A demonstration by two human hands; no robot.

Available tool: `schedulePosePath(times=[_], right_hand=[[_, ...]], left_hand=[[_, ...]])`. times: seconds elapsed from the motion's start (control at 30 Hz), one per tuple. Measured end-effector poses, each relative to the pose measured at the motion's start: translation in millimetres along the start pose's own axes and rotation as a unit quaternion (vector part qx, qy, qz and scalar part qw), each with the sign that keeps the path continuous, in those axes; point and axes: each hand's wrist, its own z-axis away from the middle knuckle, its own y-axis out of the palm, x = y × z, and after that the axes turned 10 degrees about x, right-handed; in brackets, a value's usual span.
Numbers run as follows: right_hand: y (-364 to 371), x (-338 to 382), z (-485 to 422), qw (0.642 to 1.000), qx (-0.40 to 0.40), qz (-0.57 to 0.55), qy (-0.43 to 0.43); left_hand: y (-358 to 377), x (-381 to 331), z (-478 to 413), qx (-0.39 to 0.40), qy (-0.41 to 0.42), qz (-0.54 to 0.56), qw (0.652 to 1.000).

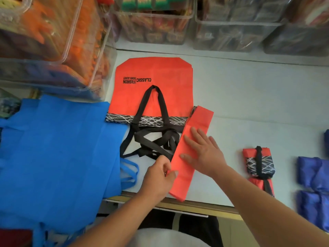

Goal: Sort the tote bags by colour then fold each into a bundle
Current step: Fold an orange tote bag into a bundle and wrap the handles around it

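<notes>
One red tote bag [182, 182] lies folded into a strip on the table [249, 104]. The right hand [204, 154] presses it with straight fingers; the left hand [160, 175] pinches its edge.

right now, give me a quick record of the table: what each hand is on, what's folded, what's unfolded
left hand: pinches the long edge of the folded red strip
right hand: flat on the same strip, fingers spread
flat red tote: unfolded behind, black handles tangled in front of it
blue totes: unfolded pile, left
red bundle: bound with a black strap, right of the strip
blue bundles: far right edge
</notes>
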Motion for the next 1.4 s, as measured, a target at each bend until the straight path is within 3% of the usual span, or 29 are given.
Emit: schedulePosePath(times=[0.13, 0.23, 0.33, 0.4, 0.5, 0.53, 0.63, 0.67, 0.77, 0.87, 0.97, 1.07, 1.1, 1.17, 1.23, 1.27, 1.33, 1.4], right_hand=[[-2.8, -0.2, 2.0, 0.999, 0.031, -0.012, 0.008], [-7.6, -1.2, 2.8, 0.998, 0.034, -0.051, 0.014], [-14.5, -0.1, 6.2, 0.996, 0.054, -0.074, 0.018], [-16.1, 1.6, 10.9, 0.994, 0.061, -0.091, 0.017], [-16.2, 1.0, 19.1, 0.983, 0.091, -0.158, -0.001], [-16.0, -0.5, 23.1, 0.969, 0.091, -0.231, 0.001], [-16.7, 1.8, 35.0, 0.85, 0.054, -0.523, 0.032], [-16.3, 3.1, 37.1, 0.828, 0.038, -0.558, 0.032], [-15.7, 5.0, 34.5, 0.811, -0.036, -0.583, 0.023], [-18.0, -5.4, 19.3, 0.843, -0.083, -0.53, 0.051], [-19.6, -22.6, -0.2, 0.923, -0.072, -0.371, 0.073], [-20.2, -35.0, -19.4, 0.942, -0.103, -0.301, 0.105], [-20.5, -37.5, -24.0, 0.942, -0.112, -0.293, 0.121], [-21.2, -39.4, -30.6, 0.936, -0.118, -0.3, 0.14], [-20.7, -39.5, -33.9, 0.93, -0.121, -0.312, 0.148], [-20.7, -39.5, -34.6, 0.93, -0.122, -0.313, 0.151], [-20.6, -40.1, -34.6, 0.928, -0.122, -0.315, 0.154], [-18.9, -40.7, -34.6, 0.927, -0.125, -0.319, 0.154]], left_hand=[[-21.3, -19.2, 17.0, 0.162, 0.016, -0.003, 0.987], [-41.7, -39.1, 25.7, 0.23, 0.045, -0.041, 0.971], [-52.9, -44.8, 21.9, 0.195, 0.154, -0.198, 0.948], [-51.8, -44.4, 13.1, 0.144, 0.23, -0.204, 0.941], [-47.3, -54.8, -5.8, 0.089, 0.269, -0.169, 0.944], [-45.4, -59.3, -13.5, 0.082, 0.263, -0.154, 0.949], [-38.7, -72.3, -34.0, 0.105, 0.153, -0.167, 0.968], [-34.6, -73.6, -40.6, 0.112, 0.108, -0.199, 0.968], [-20.1, -76.4, -59.9, 0.099, 0.049, -0.244, 0.963], [-10.3, -77.0, -81.6, 0.076, 0.039, -0.274, 0.958], [-2.6, -71.9, -98.9, 0.055, 0.061, -0.279, 0.957], [-4.3, -68.6, -103.6, -0.006, 0.078, -0.262, 0.962], [-6.1, -67.3, -100.8, -0.045, 0.106, -0.287, 0.951], [-7.4, -60.5, -93.9, -0.091, 0.231, -0.391, 0.886], [-8.5, -38.9, -90.3, -0.032, 0.362, -0.446, 0.818], [-12.1, -27.0, -88.1, 0.017, 0.383, -0.456, 0.803], [-22.5, -6.0, -84.8, 0.107, 0.358, -0.461, 0.805], [-29.6, 1.7, -85.0, 0.14, 0.343, -0.495, 0.786]])
